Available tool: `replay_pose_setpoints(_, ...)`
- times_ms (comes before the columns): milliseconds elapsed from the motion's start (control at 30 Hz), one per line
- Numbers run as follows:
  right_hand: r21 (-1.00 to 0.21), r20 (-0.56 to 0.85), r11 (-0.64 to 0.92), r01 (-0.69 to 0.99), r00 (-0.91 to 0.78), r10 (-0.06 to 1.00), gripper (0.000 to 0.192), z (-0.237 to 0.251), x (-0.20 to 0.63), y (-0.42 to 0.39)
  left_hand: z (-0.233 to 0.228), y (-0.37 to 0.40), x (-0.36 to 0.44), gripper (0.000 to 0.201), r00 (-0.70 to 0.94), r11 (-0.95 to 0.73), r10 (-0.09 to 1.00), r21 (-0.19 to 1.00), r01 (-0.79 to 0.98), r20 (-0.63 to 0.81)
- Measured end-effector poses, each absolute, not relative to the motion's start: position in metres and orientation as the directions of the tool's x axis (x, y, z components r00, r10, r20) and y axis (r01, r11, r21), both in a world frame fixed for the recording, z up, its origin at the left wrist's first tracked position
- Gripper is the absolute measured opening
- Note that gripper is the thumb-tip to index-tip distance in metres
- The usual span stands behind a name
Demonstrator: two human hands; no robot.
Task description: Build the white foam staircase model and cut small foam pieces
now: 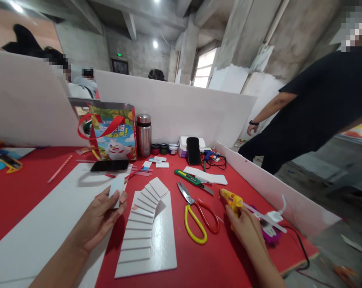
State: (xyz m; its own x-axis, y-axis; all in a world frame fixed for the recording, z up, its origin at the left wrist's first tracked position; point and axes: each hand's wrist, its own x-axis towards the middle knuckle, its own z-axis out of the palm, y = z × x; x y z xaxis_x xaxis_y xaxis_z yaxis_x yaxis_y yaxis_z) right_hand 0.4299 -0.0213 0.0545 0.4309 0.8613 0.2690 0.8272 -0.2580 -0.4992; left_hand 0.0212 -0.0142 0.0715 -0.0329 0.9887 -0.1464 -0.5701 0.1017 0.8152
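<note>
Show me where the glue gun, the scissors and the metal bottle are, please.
Glue gun (234, 200): head view, on its yellow body.
Scissors (191, 201): head view, where the blades meet the handles.
Metal bottle (144, 139): head view, on its silvery side.

"What sort of place is this?"
"A shared craft workshop, by the look of it: a yellow glue gun (232, 199), plus scissors (191, 202) and a green cutter (187, 177) on a red table (199, 262)."
"And the building?"
"Raw concrete walls (89, 46), bare ceiling beams (130, 26). White partitions (175, 96) divide it, with other people (325, 88) beyond."
</note>
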Motion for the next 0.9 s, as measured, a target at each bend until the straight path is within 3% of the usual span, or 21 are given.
replay_pose_setpoints(300, -0.631, 0.211, -0.286, 0.721, 0.514, 0.832, 0.043, 0.052, 0.428, -0.029, 0.071, -0.014, 0.022, 0.03, 0.146, 0.219, 0.975, 0.78, -0.586, -0.165)
replay_pose_setpoints(567, -0.813, 0.158, -0.165, 0.558, 0.485, 0.86, 0.047, 0.055, 0.424, -0.024, 0.079, -0.017, 0.027, 0.036, 0.109, 0.237, 0.969, 0.702, -0.671, -0.223)
replay_pose_setpoints(633, -0.889, 0.115, -0.102, 0.445, 0.434, 0.893, 0.049, 0.066, 0.415, -0.03, 0.081, -0.017, 0.029, 0.039, 0.104, 0.243, 0.965, 0.662, -0.709, -0.242)
replay_pose_setpoints(700, -0.982, 0.017, -0.046, 0.183, 0.328, 0.944, 0.042, 0.084, 0.399, -0.038, 0.084, -0.015, 0.032, 0.04, 0.11, 0.255, 0.959, 0.618, -0.744, -0.262)
replay_pose_setpoints(800, -0.997, -0.018, -0.006, -0.078, 0.15, 0.988, 0.033, 0.121, 0.369, -0.043, 0.093, -0.007, 0.039, 0.034, 0.161, 0.292, 0.95, 0.584, -0.758, -0.266)
replay_pose_setpoints(900, -0.965, -0.04, -0.056, -0.257, -0.066, 0.997, 0.027, 0.157, 0.335, -0.035, 0.104, 0.002, 0.048, 0.029, 0.264, 0.296, 0.954, 0.606, -0.738, -0.143)
